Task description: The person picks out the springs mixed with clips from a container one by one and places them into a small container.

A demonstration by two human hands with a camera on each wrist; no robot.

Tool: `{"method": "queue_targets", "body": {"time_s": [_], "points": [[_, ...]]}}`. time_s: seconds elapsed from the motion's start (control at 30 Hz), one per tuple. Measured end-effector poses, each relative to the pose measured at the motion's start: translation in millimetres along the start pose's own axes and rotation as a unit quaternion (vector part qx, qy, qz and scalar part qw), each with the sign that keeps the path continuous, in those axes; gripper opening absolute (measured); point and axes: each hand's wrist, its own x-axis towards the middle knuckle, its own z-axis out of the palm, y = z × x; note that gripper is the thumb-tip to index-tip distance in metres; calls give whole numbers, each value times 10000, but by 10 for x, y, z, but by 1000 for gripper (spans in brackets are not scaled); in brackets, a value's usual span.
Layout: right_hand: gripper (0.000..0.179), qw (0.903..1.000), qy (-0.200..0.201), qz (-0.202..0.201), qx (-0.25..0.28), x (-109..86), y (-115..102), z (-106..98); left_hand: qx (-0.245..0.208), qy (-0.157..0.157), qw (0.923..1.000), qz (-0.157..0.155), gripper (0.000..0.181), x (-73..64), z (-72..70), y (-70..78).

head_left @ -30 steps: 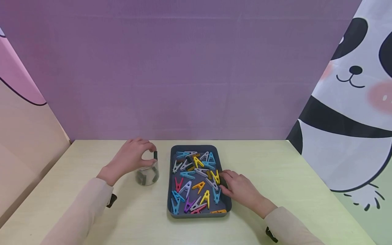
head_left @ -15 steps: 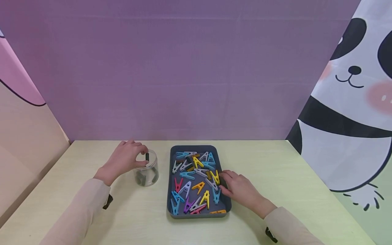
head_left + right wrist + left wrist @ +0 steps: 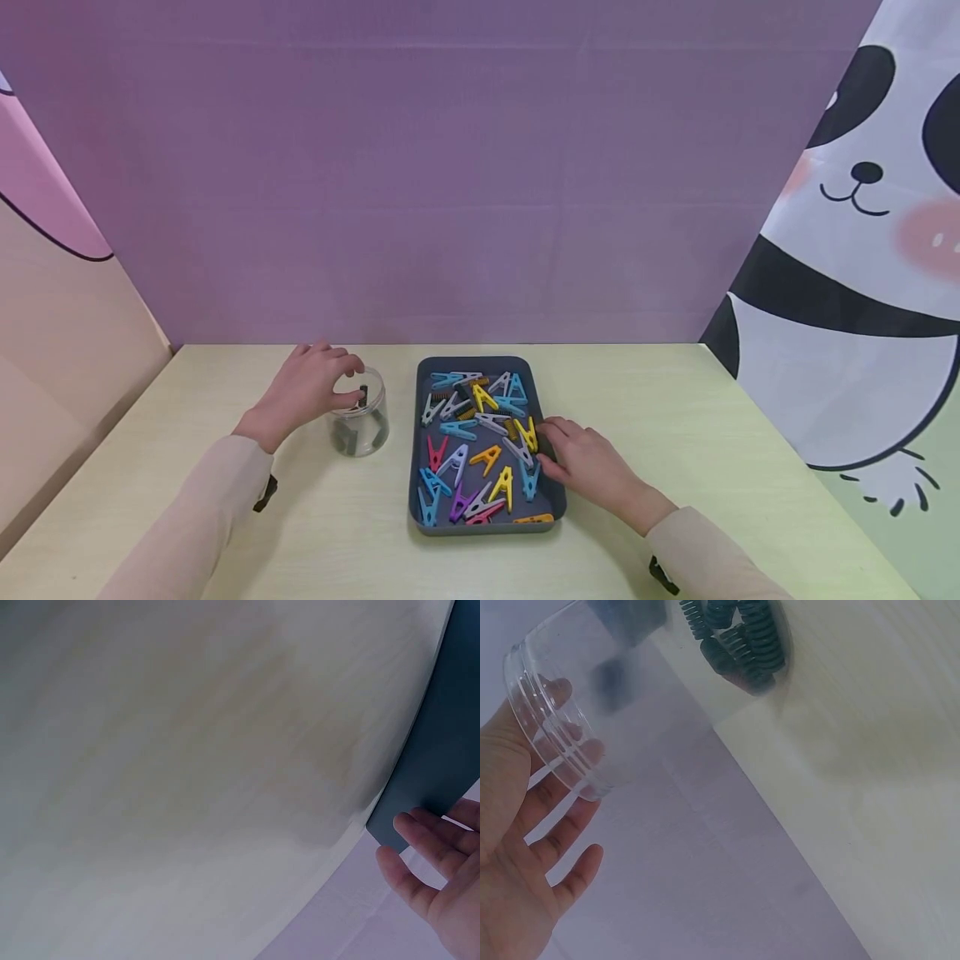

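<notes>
A clear jar (image 3: pixel 360 425) stands left of the tray, several dark coil springs (image 3: pixel 742 649) at its bottom. Over its mouth is my left hand (image 3: pixel 311 387), fingers and thumb spread apart with nothing pinched between them. Beside the thumb, a dark spring (image 3: pixel 363 396) shows at the jar's mouth; the left wrist view has a blurred dark shape (image 3: pixel 611 682) within the jar. My right hand (image 3: pixel 592 467) rests its extended fingers against the right side of the dark grey tray (image 3: pixel 423 442). In the right wrist view those fingers (image 3: pixel 427 844) touch the tray's outer wall.
Inside the tray lie many plastic clips, among them a yellow clip (image 3: pixel 502 486), a blue clip (image 3: pixel 459 429) and a purple clip (image 3: pixel 461 502), plus several springs. The pale table (image 3: pixel 337 533) ends at a purple backdrop (image 3: pixel 450 167).
My left hand moved left over the jar with the dark spring, then its fingers parted and the spring dropped toward the jar. My right hand stayed at the tray.
</notes>
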Motion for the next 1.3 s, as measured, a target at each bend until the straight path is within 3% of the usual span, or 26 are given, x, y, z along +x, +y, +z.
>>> {"method": "queue_targets", "body": {"time_s": [0.73,1.07,1.3], "points": [[41,9998,-131,105,66,2,-19,-15,-158,125,9998,11,30,26,-58,66],[40,9999,-114,81,53,4,-9,-17,-267,189,9994,96,31,129,-128,297],[41,9998,-157,79,100,2,-10,-20,-344,29,9989,303,31,193,-60,492]]}}
